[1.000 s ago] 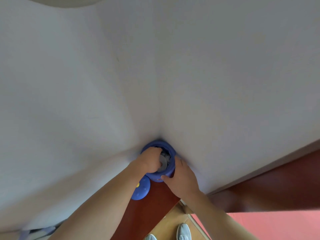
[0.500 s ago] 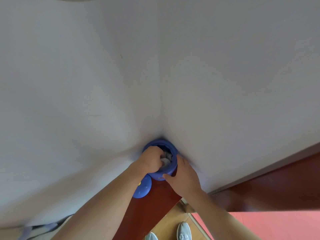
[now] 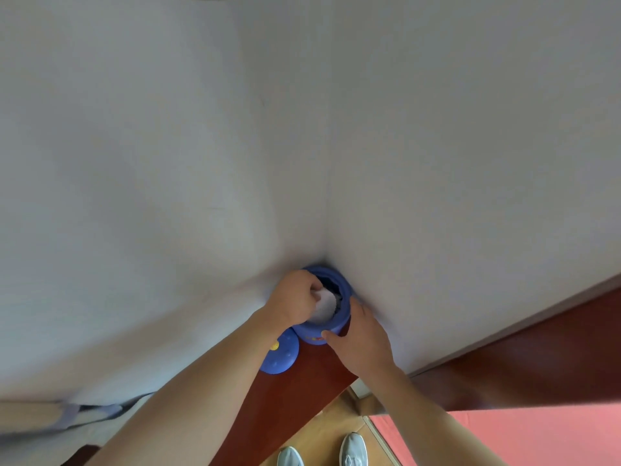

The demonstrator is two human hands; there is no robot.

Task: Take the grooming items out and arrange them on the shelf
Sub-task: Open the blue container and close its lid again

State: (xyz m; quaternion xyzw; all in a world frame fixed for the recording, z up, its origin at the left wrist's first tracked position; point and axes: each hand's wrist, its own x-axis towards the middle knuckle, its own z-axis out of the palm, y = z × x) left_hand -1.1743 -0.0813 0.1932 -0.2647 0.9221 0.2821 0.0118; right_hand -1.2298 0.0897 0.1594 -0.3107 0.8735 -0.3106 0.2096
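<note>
A round blue container [image 3: 337, 290] stands open in the corner where two white walls meet, on a dark red-brown shelf [image 3: 322, 371]. My left hand [image 3: 295, 302] reaches into its mouth with curled fingers gripping a white item [image 3: 325, 306] that rises above the rim. My right hand [image 3: 359, 338] holds the container's right side, thumb on its front wall. The blue lid [image 3: 280, 356], dotted and with a yellow spot, lies on the shelf just left of the container, partly behind my left forearm. The container's other contents are dark and unclear.
White walls [image 3: 437, 163] close in on both sides of the corner. The shelf's red-brown edge [image 3: 537, 358] runs off to the right. Below lie a tan floor, a pink mat [image 3: 537, 435] and my two grey shoes [image 3: 353, 449]. Pale cloth [image 3: 67, 418] sits at lower left.
My left hand has drawn a white item up out of the container, where a grey piece showed before. My right hand keeps its hold on the container's side.
</note>
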